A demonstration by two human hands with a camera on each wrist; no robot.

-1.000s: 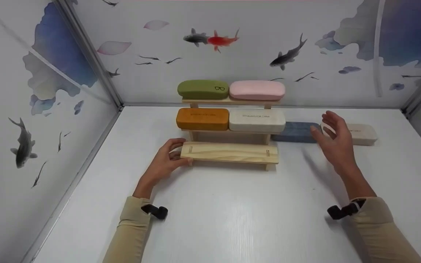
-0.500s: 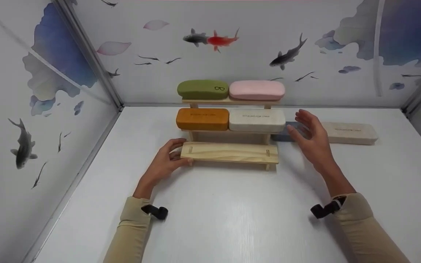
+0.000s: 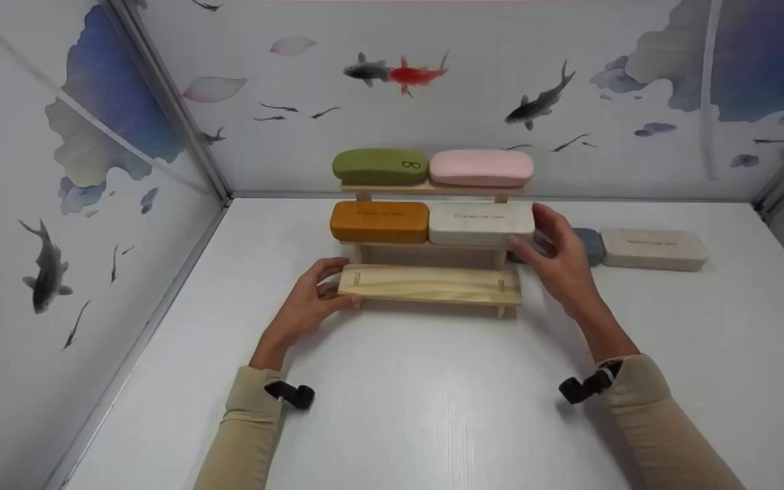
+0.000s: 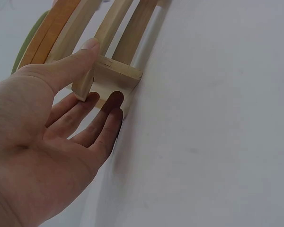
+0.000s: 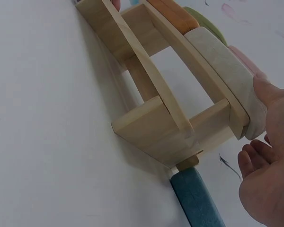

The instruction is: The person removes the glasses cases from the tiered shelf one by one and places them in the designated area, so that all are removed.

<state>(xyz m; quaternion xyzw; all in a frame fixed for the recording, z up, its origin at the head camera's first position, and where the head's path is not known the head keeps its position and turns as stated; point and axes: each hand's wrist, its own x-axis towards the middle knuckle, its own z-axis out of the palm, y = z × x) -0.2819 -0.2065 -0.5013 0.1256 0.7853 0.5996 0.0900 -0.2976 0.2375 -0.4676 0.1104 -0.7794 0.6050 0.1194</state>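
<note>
In the head view, a three-step wooden stand [image 3: 429, 284] bears glasses cases on its upper two shelves. Green [image 3: 378, 167] and pink [image 3: 480, 168] cases lie on the top one. Below them sit an orange case [image 3: 379, 222] and a white case [image 3: 477, 223], side by side. My left hand [image 3: 305, 299] holds the left end of the bare bottom shelf, thumb in front, as the left wrist view also shows. My right hand [image 3: 562, 269] holds the right end of the white case [image 5: 225, 68], thumb on its front corner, fingers round the end.
To the right of the stand, a blue case [image 3: 589, 246] lies on the white table [image 3: 433, 408], partly behind my right hand. A beige case [image 3: 654, 249] lies end to end with it. A wall [image 3: 474, 122] painted with fish rises close behind the stand.
My right hand has moved left from above the blue and beige cases to the white case, and its fingers have closed in on that end. My left hand has stayed on the stand.
</note>
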